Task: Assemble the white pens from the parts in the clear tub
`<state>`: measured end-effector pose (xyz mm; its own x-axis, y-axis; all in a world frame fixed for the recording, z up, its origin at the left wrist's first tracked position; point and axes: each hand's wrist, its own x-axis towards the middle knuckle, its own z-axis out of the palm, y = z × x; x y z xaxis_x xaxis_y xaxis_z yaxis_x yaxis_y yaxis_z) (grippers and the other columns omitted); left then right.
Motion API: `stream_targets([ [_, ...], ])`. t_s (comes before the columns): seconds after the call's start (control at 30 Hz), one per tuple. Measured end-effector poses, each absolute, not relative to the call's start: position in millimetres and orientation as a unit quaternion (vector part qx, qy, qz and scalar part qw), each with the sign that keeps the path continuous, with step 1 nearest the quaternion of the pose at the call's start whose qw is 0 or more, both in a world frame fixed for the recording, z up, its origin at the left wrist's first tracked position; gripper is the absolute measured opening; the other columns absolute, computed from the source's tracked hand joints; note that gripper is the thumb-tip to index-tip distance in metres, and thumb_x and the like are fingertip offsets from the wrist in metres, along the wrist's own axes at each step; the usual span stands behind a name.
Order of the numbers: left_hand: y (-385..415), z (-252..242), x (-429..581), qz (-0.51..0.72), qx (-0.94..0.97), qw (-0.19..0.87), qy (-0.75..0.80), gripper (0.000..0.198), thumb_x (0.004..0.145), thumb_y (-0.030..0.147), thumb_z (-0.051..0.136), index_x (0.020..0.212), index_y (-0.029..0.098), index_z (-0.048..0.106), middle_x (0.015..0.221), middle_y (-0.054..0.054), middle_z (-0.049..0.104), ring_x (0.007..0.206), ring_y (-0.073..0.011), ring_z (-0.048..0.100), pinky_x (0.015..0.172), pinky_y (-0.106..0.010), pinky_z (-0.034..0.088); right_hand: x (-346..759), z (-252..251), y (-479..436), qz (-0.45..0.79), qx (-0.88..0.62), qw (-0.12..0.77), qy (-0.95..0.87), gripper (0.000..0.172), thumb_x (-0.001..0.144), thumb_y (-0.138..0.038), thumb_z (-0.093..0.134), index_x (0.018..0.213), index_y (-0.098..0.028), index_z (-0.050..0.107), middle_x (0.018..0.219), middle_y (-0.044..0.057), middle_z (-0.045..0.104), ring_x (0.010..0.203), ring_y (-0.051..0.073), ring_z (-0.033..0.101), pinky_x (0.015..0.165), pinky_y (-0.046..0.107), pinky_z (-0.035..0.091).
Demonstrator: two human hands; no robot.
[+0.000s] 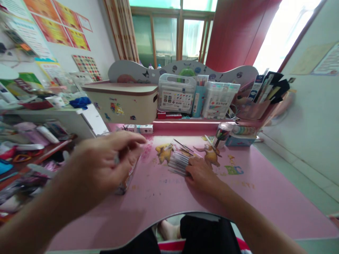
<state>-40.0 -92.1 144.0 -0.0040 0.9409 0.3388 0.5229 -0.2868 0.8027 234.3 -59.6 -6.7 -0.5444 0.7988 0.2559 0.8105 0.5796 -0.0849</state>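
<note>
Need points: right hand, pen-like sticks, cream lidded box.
Right hand (200,173): head view, back of the hand.
Pen-like sticks (178,163): head view, middle of the bundle.
Cream lidded box (128,102): head view, front wall.

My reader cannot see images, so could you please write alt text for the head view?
A person's right hand touches a bunch of slim pens on a pink desk, while the left hand, blurred, is raised over the desk's left side. Behind, a shelf holds a cream bin and clear cases.
</note>
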Motion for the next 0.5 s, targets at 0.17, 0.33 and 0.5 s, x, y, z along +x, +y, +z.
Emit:
stream_targets([
  [0.17,-93.2,78.2,34.1,0.219,0.879,0.141,0.398,0.031,0.086,0.010,0.048,0.107,0.020,0.069,0.107,-0.007,0.070,0.100,-0.0245,0.061,0.092,-0.039,0.048,231.8,-13.3,-58.0,0.008,-0.460,0.197,-0.866,0.005,0.073,-0.014,0.061,0.072,-0.016,0.066,0.085,0.010,0.065,0.087,0.025,0.056,0.080,0.037,0.043],
  [0.33,-67.8,46.1,56.5,0.086,0.925,-0.007,0.370,0.025,0.085,0.005,0.048,0.101,0.013,0.066,0.103,-0.012,0.069,0.101,-0.0297,0.057,0.095,-0.047,0.045,242.8,-0.1,-49.7,0.194,-0.452,0.298,-0.818,0.006,0.066,-0.011,0.060,0.067,-0.017,0.059,0.079,0.004,0.061,0.076,0.017,0.053,0.068,0.028,0.040],
  [0.5,-57.2,48.0,57.5,0.118,0.921,0.042,0.368,0.022,0.086,0.005,0.047,0.095,0.016,0.064,0.096,-0.010,0.069,0.096,-0.0261,0.060,0.087,-0.040,0.047,255.5,8.3,-43.2,0.498,-0.431,0.392,-0.642,0.025,0.081,-0.037,0.058,0.066,-0.017,0.061,0.064,0.000,0.053,0.061,0.013,0.047,0.057,0.025,0.036],
])
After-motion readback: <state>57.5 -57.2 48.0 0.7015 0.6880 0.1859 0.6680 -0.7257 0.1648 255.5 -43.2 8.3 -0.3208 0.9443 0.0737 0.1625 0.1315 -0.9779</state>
